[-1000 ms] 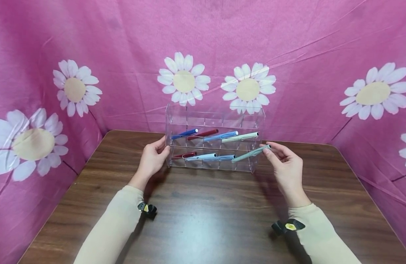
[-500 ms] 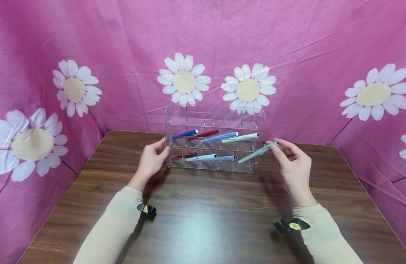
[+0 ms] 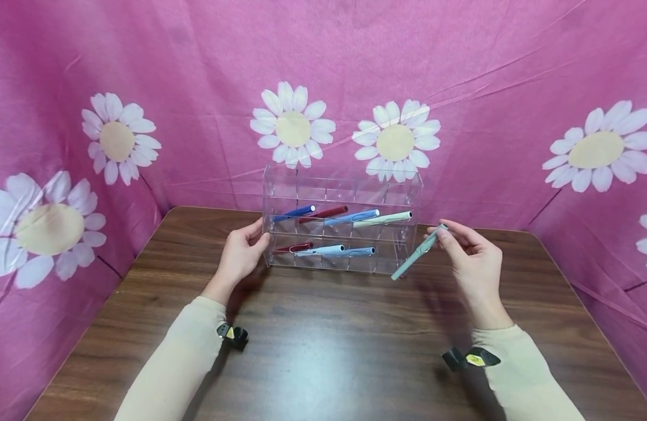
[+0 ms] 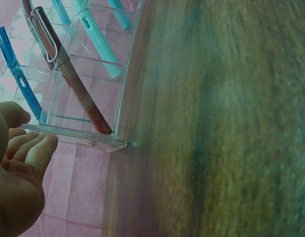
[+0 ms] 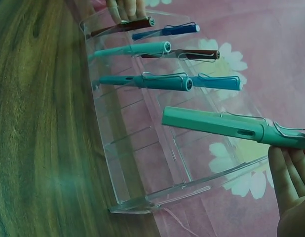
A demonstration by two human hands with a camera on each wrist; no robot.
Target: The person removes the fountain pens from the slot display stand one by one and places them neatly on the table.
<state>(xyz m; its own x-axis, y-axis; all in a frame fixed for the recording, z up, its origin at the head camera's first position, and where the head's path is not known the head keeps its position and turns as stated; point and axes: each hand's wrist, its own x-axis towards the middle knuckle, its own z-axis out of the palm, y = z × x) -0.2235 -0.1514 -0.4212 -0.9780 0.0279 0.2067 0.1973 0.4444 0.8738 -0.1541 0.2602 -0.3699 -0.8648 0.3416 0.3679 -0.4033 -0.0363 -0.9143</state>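
A clear acrylic pen rack point(image 3: 349, 266) stands on the table with pens lying aslant in two of its tiers. My left hand point(image 3: 242, 251) holds the rack's left side panel, thumb on one side and fingers on the other, as the left wrist view shows. My right hand point(image 3: 473, 263) pinches a sage-green pen point(image 3: 419, 252) by its capped end, just off the rack's right side. The pen's free end points down and left, apart from the rack. In the right wrist view the green pen point(image 5: 216, 124) shows its clip and a slot in its barrel.
The upper pen row has a dark blue pen point(image 3: 294, 214), a dark red pen point(image 3: 323, 215), a blue pen point(image 3: 352, 217) and a pale green pen point(image 3: 383, 220). Below lie a red pen point(image 3: 294, 248), a light blue pen point(image 3: 320, 251) and a blue pen point(image 3: 361, 252). A pink flowered cloth point(image 3: 207, 117) hangs behind the wooden table point(image 3: 312, 351).
The green pen has come out of the lower tier's right end, moving right with my right hand and tilting more steeply. My left hand has stayed on the rack.
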